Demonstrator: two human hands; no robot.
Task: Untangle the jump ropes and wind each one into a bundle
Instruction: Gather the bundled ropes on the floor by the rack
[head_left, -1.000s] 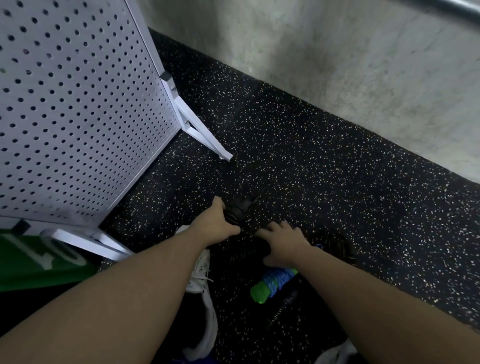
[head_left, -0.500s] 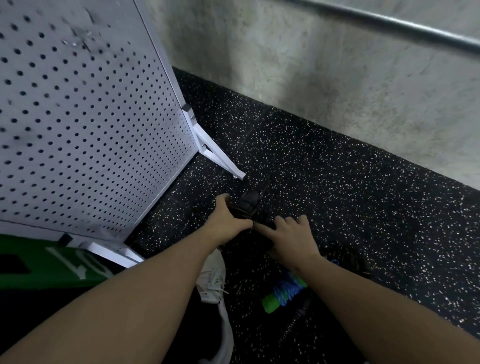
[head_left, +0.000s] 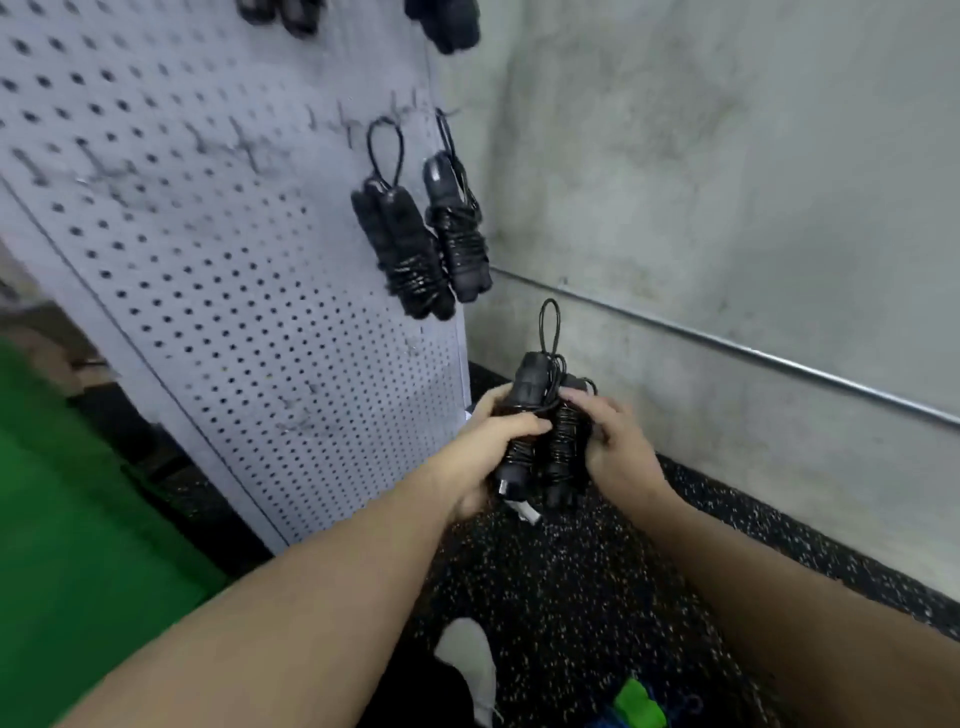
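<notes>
Grey concrete wall (head_left: 727, 182) fills the upper right of the frame, with a metal rail (head_left: 727, 349) running diagonally across it; black speckled rubber floor (head_left: 571, 597) occupies the lower centre. A white pegboard panel (head_left: 182, 260) stands at the left, a green surface (head_left: 67, 519) below it at the lower left. Two wound black rope bundles hang near the pegboard's right edge in the upper centre: one bundle (head_left: 402, 249) on the left, a second bundle (head_left: 457, 234) just beside it on the right. Further dark items at the top edge are cut off and blurred. At centre frame, both hands hold a wound jump rope bundle (head_left: 545, 431), handles upright, a cord loop projecting from its top. The left hand (head_left: 488, 452) grips the left handle with curled fingers; the right hand (head_left: 618, 447) wraps the right side, thumb on the coils. A white shoe (head_left: 467, 654) and a green-and-blue object (head_left: 639, 704) lie at the bottom.
</notes>
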